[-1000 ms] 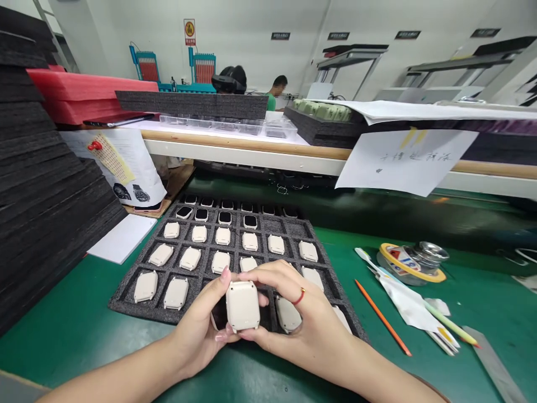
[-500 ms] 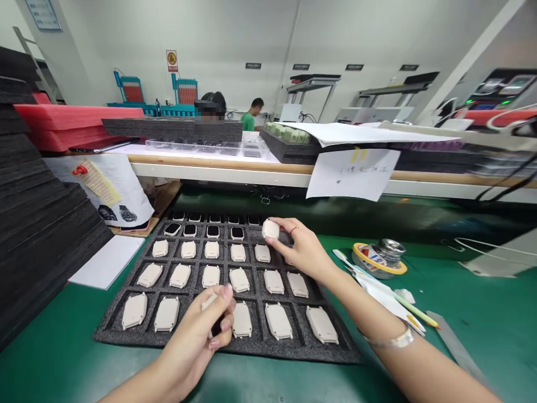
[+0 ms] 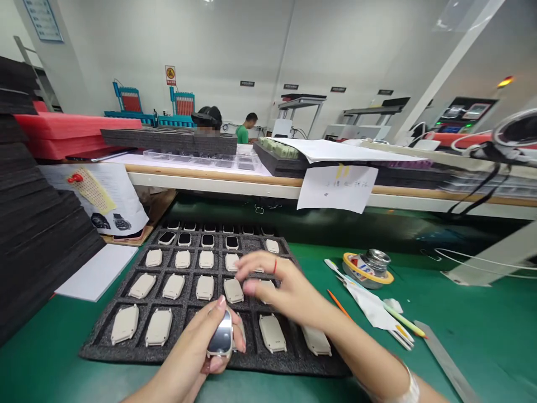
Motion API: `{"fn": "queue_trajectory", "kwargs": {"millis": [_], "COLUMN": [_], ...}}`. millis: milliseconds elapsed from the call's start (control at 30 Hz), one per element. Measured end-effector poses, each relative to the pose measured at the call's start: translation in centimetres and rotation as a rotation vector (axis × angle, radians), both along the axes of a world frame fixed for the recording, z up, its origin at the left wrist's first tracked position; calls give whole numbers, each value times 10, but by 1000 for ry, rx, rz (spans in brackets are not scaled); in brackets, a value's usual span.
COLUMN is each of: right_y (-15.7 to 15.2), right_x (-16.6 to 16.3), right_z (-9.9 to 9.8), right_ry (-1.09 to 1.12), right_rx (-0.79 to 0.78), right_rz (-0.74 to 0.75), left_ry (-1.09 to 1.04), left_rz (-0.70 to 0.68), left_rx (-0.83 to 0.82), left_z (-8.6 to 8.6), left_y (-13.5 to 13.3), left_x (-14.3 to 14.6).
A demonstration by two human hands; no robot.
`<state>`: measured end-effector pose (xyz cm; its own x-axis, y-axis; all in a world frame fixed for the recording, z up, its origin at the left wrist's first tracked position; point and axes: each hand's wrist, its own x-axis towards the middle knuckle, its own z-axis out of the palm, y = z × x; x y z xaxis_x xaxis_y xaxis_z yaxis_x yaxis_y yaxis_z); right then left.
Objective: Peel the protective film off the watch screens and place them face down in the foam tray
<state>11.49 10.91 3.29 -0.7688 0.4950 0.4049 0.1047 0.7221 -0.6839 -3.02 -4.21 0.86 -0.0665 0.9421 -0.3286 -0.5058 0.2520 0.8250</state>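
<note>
My left hand (image 3: pixel 191 347) is closed around a smartwatch body (image 3: pixel 221 334) without a strap, its dark glossy screen tilted up toward me, low over the front of the black foam tray (image 3: pixel 260 364). My right hand (image 3: pixel 289 285) hovers above the tray's right-middle cells, thumb and fingers apart, with nothing seen between them. Several cream watch bodies lie back side up in the cells, such as the one at front left (image 3: pixel 159 327). In a rear row, several show dark screens (image 3: pixel 207 240). Another cream body (image 3: pixel 272 245) sits at that row's right end.
Right of the tray lie a tape roll (image 3: pixel 350 274) with a metal-topped container, a toothbrush (image 3: pixel 331 265), white tissue, a green pen (image 3: pixel 406 322) and a steel ruler (image 3: pixel 447 361). Stacked black foam trays (image 3: pixel 42 240) stand left. A shelf (image 3: pixel 218 182) crosses behind; people are beyond.
My right hand has let go of a cream watch body in the rear right cell and come back toward my left hand. The watch in my left hand now shows its screen more fully.
</note>
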Motion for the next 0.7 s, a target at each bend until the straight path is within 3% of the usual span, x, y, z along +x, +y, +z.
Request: {"fn": "queue_trajectory", "kwargs": {"millis": [67,200,500,700], "right_y": [-29,-49,-45,-31], "right_x": [0,2,-2,2], "right_z": [5,-1,-8,-1], "right_ry": [-32,-78,198,492], "right_rx": [73,227,-25,-471], "right_rz": [206,223,213,-14], "left_ry": [7,-52,-230,-216], "left_rz": [16,16,18,-25], "left_rx": [18,43,76,49], "left_z": [-2,-6,-3,0], "left_y": [0,2,6,3], "left_x": [3,5,4,0]}}
